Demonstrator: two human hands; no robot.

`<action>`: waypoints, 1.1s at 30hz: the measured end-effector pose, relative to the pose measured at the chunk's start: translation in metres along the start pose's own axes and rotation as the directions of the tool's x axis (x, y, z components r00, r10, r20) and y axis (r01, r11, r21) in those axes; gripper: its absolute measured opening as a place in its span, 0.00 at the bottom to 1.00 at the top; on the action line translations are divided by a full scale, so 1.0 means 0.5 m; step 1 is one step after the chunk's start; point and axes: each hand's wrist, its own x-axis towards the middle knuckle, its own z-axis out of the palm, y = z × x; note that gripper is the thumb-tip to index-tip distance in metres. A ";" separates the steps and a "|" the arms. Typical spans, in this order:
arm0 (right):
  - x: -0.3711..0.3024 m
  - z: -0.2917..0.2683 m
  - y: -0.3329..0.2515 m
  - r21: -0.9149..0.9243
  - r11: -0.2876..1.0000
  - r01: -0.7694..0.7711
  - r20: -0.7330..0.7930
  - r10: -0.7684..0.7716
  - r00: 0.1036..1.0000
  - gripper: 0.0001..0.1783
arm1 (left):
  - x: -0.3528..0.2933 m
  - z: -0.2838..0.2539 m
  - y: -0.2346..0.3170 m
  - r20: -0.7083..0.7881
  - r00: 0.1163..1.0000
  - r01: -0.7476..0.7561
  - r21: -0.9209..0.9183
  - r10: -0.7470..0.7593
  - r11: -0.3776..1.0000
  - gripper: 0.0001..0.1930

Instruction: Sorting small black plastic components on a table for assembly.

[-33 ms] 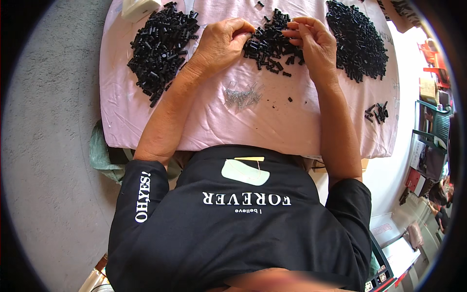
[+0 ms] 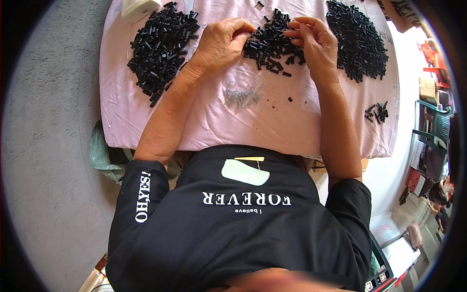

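Inward, the left hand (image 2: 221,45) and right hand (image 2: 319,47) curl beside black parts (image 2: 272,45).

On the tabletop (image 2: 287,131), left heap (image 2: 163,56) by the left edge; middle heap (image 2: 271,45) between left hand (image 2: 224,41) and right hand (image 2: 317,46); right heap (image 2: 360,44) by the right edge; slim pieces (image 2: 242,98) before middle heap; small cluster (image 2: 381,113) toward near right corner.

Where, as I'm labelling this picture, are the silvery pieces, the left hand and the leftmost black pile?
Silvery pieces (image 2: 242,98): head view, cluster's middle.
Left hand (image 2: 220,44): head view, its back.
Leftmost black pile (image 2: 160,53): head view, its middle.
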 end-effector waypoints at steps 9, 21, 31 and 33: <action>0.014 -0.033 -0.018 -0.146 0.988 0.039 -0.145 -0.060 0.988 0.10 | 0.002 0.004 0.005 -0.070 0.995 -0.068 0.078 0.073 0.995 0.07; 0.024 -0.016 0.039 -0.083 0.982 0.170 -0.158 -0.181 0.971 0.12 | 0.033 0.078 0.054 -0.060 0.964 -0.248 0.155 0.260 0.956 0.06; 0.009 0.003 0.019 0.114 0.991 0.067 -0.082 -0.058 0.995 0.13 | 0.054 0.082 0.061 0.094 0.988 -0.149 0.309 0.126 0.939 0.09; 0.005 0.007 0.009 0.101 0.993 0.056 -0.071 -0.049 0.996 0.14 | 0.044 0.083 0.057 0.035 0.986 -0.168 0.276 0.165 0.946 0.08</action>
